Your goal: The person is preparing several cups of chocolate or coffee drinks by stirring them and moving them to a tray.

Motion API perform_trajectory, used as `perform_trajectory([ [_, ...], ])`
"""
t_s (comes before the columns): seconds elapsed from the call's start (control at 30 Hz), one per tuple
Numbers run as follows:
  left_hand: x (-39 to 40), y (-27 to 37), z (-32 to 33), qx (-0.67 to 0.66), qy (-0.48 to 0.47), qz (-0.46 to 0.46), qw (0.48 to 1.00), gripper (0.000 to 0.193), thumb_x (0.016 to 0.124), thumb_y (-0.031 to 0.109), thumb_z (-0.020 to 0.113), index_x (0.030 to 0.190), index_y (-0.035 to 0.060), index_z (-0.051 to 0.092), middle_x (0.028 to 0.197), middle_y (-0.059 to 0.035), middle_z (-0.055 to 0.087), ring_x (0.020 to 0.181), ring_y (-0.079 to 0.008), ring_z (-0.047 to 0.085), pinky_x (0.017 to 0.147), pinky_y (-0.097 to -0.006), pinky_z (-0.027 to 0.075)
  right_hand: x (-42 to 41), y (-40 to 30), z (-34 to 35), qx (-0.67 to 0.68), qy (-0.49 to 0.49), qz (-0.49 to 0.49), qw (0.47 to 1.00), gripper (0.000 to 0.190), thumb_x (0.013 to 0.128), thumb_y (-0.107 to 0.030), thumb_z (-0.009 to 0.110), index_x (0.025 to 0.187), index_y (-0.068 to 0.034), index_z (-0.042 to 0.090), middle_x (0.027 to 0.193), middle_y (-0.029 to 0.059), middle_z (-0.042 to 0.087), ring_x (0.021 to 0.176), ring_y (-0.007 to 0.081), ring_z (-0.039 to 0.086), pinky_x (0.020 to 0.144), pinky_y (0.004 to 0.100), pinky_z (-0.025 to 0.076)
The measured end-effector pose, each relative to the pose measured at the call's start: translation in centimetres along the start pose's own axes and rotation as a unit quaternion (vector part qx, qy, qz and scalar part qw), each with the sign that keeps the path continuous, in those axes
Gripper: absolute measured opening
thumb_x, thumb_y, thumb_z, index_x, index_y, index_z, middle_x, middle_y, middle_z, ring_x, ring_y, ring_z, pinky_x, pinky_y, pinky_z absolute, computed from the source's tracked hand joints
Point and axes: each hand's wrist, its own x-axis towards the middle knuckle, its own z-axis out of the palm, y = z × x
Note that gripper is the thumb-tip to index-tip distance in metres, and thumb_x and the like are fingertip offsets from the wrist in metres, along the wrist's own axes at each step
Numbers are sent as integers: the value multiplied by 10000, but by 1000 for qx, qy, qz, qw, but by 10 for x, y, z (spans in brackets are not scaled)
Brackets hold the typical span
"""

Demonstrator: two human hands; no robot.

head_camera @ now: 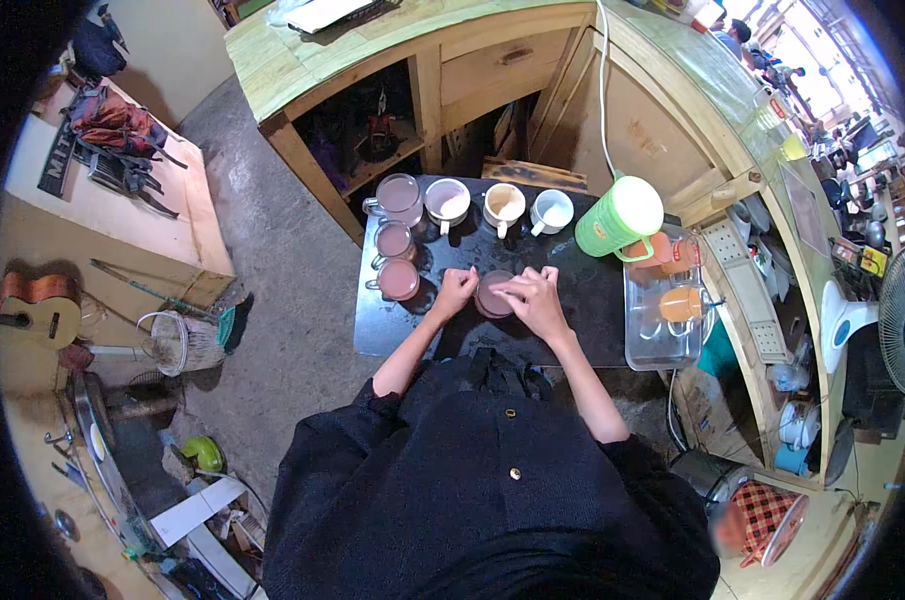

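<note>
A glass mug (491, 301) of pinkish-brown drink stands on the dark tabletop (452, 330) right before me. My left hand (456, 291) is curled closed against the mug's left side, and the handle cannot be seen there. Above the rim, the fingers of my right hand (533, 298) are pinched together over the drink; anything thin between them is too small to make out. To the left stand three more filled glass mugs, the nearest (398, 279), the middle (394, 241) and the large far one (400, 197). Three white cups, left (447, 202), middle (504, 205) and right (552, 211), line the back.
A green lidded pitcher (610, 225) stands at the table's back right. Beside it, a clear plastic tray (640, 345) holds orange tumblers (680, 304). A wooden counter (512, 45) wraps behind the table. A white cable (604, 90) hangs down behind the pitcher. A bucket (178, 345) sits leftward.
</note>
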Motion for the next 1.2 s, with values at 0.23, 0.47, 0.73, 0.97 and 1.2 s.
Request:
perform_trajectory([
  [0.23,-1,-6,-3,15,7,3,1000,448,894,214,486,555,-71,414,439,-86,280,409,-81,288,394,-336,242,6,1,-9,-49,18,33,998,108,758,-252,650,817,-195,721,735,-49,661,720,126,487,767,352,264],
  [0.47,0,-1,-3,6,5,9,1000,444,895,213,485,560,-68,411,441,-79,279,420,-70,285,398,-332,243,-3,-1,-3,-32,-27,-5,999,109,765,-239,640,814,-188,722,728,-37,657,744,139,509,784,378,268],
  [0.73,1,-2,-2,6,-1,-1,1000,435,898,202,483,562,-62,405,444,-76,292,431,-61,288,400,-330,240,1,-5,7,-34,50,18,998,109,760,-245,639,809,-193,721,717,-31,653,745,141,509,779,386,273],
  [0.97,-1,-4,-4,19,3,15,1000,440,897,206,479,560,-65,401,450,-90,279,423,-81,274,401,-344,237,3,4,-10,-41,-40,8,998,115,768,-254,638,798,-178,719,737,-39,662,727,130,496,776,364,261],
  [1.2,0,1,1,14,12,13,1000,447,899,222,481,574,-76,402,469,-92,252,436,-80,267,402,-345,235,0,-1,0,-26,18,0,999,104,749,-236,654,815,-192,721,738,-37,662,718,129,496,765,343,278],
])
